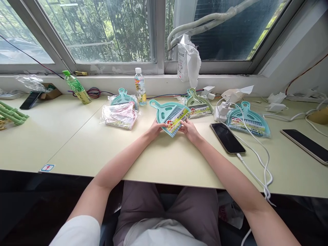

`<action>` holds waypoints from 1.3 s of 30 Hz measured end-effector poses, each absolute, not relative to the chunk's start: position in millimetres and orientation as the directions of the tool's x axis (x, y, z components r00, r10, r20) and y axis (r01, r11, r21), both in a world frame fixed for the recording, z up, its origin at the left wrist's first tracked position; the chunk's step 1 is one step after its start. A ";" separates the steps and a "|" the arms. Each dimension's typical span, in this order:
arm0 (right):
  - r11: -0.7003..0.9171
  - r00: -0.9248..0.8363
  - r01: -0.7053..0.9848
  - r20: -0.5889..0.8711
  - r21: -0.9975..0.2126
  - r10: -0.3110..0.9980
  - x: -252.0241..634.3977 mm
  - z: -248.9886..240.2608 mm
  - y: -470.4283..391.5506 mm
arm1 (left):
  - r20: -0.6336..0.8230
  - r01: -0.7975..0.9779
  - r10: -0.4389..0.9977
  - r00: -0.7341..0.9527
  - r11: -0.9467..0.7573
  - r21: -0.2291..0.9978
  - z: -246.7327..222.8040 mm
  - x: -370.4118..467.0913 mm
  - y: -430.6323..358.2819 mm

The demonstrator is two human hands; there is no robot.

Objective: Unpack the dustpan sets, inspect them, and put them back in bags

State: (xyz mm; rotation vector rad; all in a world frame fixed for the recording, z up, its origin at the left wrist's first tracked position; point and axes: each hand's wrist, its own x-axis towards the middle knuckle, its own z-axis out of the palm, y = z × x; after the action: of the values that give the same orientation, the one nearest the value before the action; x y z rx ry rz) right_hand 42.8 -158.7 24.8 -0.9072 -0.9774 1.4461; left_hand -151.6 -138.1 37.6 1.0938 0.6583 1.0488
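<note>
The turquoise plastic dustpan with a labelled brush (169, 117) lies between my hands above the pale-yellow table (143, 159), handle pointing far left, long axis slanting near right. My left hand (155, 129) and right hand (190, 131) pinch its near edges, nearly closed; some fingertips are hidden behind it.

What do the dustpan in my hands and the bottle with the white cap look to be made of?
The teal dustpan looks like semi-glossy molded plastic: even color, smooth rim, soft highlights. The bottle seems to be clear, shiny plastic, probably with a printed film label; its see-through lower wall suggests this, though glass can't be excluded.
</note>
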 end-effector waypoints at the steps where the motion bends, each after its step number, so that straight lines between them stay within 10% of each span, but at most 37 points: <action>1: -0.043 -0.078 -0.358 -0.016 -0.933 0.997 43.2 24.7 -158.4 | 0.049 -0.335 0.917 0.396 0.094 0.937 38.6 -151.9 -139.4; 7: 0.033 0.009 -0.377 0.032 -0.926 0.999 40.9 22.3 -158.8 | 0.035 -0.316 0.902 0.430 0.114 0.942 45.2 -153.0 -134.8; 11: 0.067 0.029 -0.378 0.060 -0.923 0.998 41.1 19.3 -159.1 | 0.049 -0.216 0.996 0.072 -0.032 0.976 47.5 -175.0 -108.9; 15: 0.069 0.011 -0.377 0.070 -0.924 0.998 41.2 17.0 -158.7 | 0.416 0.328 0.825 -0.381 -0.300 0.896 47.4 -226.2 -81.6; 20: 0.044 -0.030 -0.352 0.058 -0.935 0.998 39.1 16.4 -158.9 | 0.502 0.785 0.744 -0.440 0.047 0.617 39.1 -274.8 -68.6; 25: 0.039 -0.053 -0.336 0.061 -0.941 0.997 38.0 16.9 -160.1 | 0.351 0.873 0.873 -0.338 0.151 0.464 33.6 -274.5 -70.3; 39: 0.035 -0.003 -0.325 0.038 -0.945 0.999 39.2 18.1 -160.1 | 0.577 0.904 0.816 -0.030 -0.224 0.363 55.7 -236.5 -100.9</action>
State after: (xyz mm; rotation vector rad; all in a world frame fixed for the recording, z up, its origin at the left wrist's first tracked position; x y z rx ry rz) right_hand 39.2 -160.1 18.1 -0.9318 -0.9856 1.3272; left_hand -236.5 -100.9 55.7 2.2690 2.0264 1.1823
